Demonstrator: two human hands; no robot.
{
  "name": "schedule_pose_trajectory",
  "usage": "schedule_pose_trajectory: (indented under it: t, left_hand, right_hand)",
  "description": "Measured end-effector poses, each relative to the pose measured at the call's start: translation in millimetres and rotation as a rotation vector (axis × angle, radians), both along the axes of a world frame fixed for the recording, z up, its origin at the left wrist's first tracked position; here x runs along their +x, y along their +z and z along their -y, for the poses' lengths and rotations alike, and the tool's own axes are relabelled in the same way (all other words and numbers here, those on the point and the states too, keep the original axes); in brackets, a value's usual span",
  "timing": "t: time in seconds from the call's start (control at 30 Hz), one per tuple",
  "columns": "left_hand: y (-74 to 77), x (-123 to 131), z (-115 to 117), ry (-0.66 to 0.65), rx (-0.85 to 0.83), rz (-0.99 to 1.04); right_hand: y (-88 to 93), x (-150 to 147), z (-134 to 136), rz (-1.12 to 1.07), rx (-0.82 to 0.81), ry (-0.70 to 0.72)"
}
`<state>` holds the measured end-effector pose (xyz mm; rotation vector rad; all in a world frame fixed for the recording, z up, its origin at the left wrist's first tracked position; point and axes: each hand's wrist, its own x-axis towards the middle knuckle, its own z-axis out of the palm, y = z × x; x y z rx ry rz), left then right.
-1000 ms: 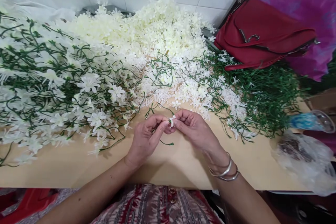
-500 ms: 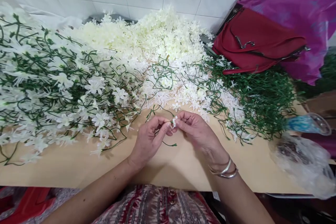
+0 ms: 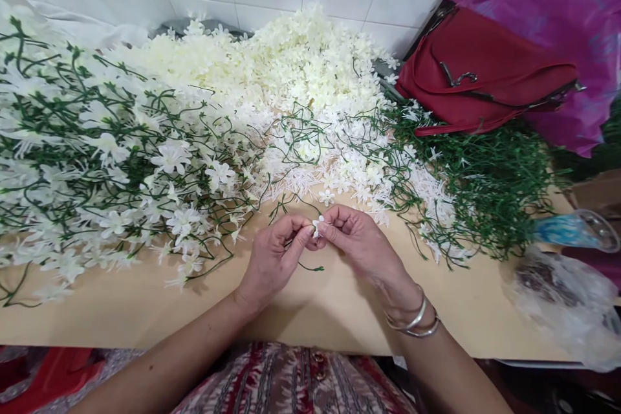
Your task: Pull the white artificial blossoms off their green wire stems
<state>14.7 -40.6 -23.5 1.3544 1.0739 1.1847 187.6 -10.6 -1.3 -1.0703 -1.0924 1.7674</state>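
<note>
My left hand (image 3: 277,254) and my right hand (image 3: 361,242) meet above the table, fingertips pinched close together. Between them is a small white artificial flower (image 3: 317,226). The left thumb and forefinger grip its base, where a green stem partly shows; the right thumb and forefinger hold the petals. A green stem end (image 3: 313,268) pokes out below the hands. Just beyond the fingers, a loose white blossom (image 3: 326,196) lies on the tabletop. My fingers hide most of the joint between flower and stem.
Stemmed white flowers (image 3: 121,162) heap on the left, cream blossoms (image 3: 291,65) at the back. Green stems (image 3: 504,174) pile on the right under a red handbag (image 3: 485,71). A clear plastic bag (image 3: 567,304) and a blue-patterned cup (image 3: 572,231) sit at the right edge of the table (image 3: 145,320).
The white flower between my fingertips has turned so its petals show more openly, and it sits slightly further left. Both hands keep their pinch in nearly the same place.
</note>
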Motion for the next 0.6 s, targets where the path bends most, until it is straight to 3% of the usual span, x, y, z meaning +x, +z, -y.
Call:
schedule_pose_trajectory:
  t: [0.3,0.4,0.5,0.6]
  left_hand:
    - [-1.5,2.1,0.8,0.028,0.100,-0.108]
    - [5.4,0.3,5.6,0.060,0.285,-0.303]
    - [15.4,-4.4,11.3,-0.012,0.494,-0.588]
    - [23.6,-11.7,11.4,-0.075,0.576,-0.758]
  right_hand:
    - [-3.1,1.9,0.0,-0.024,0.050,0.024]
    - [7.1,15.5,-0.3,0.086,0.135,0.009]
    - [19.0,33.0,-6.3,0.300,0.279,-0.091]
    - [24.1,41.9,-17.8,0.518,0.449,-0.188]
